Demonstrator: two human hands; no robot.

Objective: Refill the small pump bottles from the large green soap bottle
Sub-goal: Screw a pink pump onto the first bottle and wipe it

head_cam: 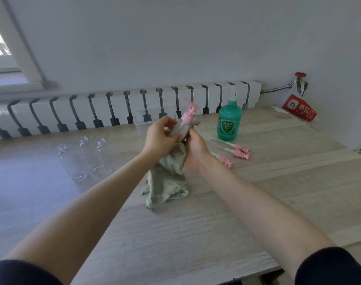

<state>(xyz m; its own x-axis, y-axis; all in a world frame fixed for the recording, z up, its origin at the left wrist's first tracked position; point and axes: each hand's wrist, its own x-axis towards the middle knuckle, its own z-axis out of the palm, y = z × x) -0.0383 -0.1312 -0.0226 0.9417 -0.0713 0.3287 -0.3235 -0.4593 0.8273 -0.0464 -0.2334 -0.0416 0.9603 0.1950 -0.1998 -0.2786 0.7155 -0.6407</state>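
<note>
Leaning rightward, pump bottle (186,117), nozzle end uppermost.

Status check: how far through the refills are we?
Looks done: one small pump bottle has its pink pump on, though its fill level is unclear. In hand: the left hand grips it and the right hand holds the green cloth against it. Left: three open bottles lie empty, and three loose pumps lie near the green soap bottle.
</note>
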